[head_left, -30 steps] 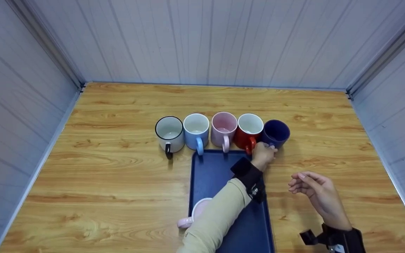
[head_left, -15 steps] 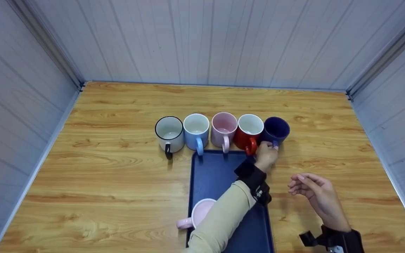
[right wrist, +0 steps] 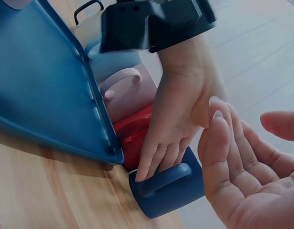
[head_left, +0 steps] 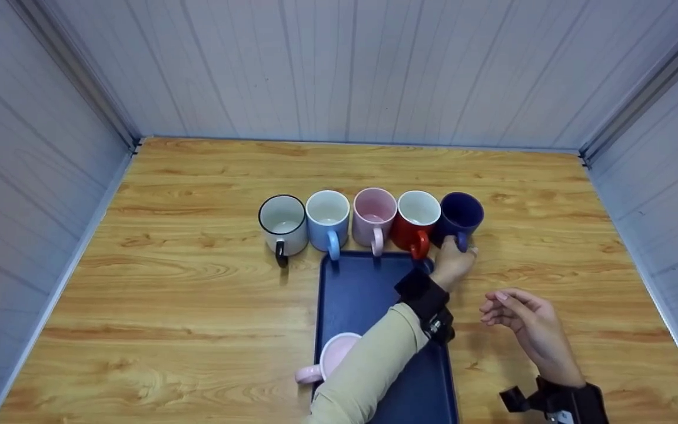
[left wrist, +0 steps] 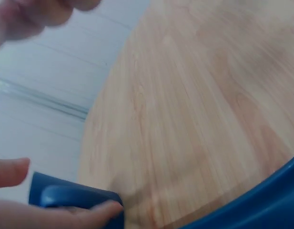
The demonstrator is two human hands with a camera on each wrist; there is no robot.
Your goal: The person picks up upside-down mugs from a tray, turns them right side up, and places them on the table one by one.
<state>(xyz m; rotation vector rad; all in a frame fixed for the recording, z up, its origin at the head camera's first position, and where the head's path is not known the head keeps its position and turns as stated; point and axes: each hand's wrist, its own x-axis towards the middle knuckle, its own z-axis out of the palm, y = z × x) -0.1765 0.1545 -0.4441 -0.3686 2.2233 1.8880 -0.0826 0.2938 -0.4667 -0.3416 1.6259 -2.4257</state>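
Note:
At the right end of a row of mugs stands a dark blue mug (head_left: 461, 213), its handle toward the person. My left hand (head_left: 454, 263) reaches across the tray to it. In the right wrist view its fingers (right wrist: 158, 155) lie fairly straight against the mug's side by the handle (right wrist: 166, 180); the left wrist view shows the thumb (left wrist: 12, 171) apart from the handle. My right hand (head_left: 536, 330) hovers to the right of the tray, fingers loosely bent, holding nothing. Beside the blue mug is a red mug (head_left: 412, 232) with a white inside.
Leftward the row continues with a pink mug (head_left: 368, 229), a light blue mug (head_left: 321, 232) and a white mug (head_left: 292, 238) with black rim and handle. A dark blue tray (head_left: 351, 294) lies in front. Another pink mug (head_left: 339, 350) on it is partly hidden by the left sleeve.
The dark blue mug has slid a little away from the person, into line with the row. My left hand has shifted slightly right, its thumb now away from the handle. The right hand stays put.

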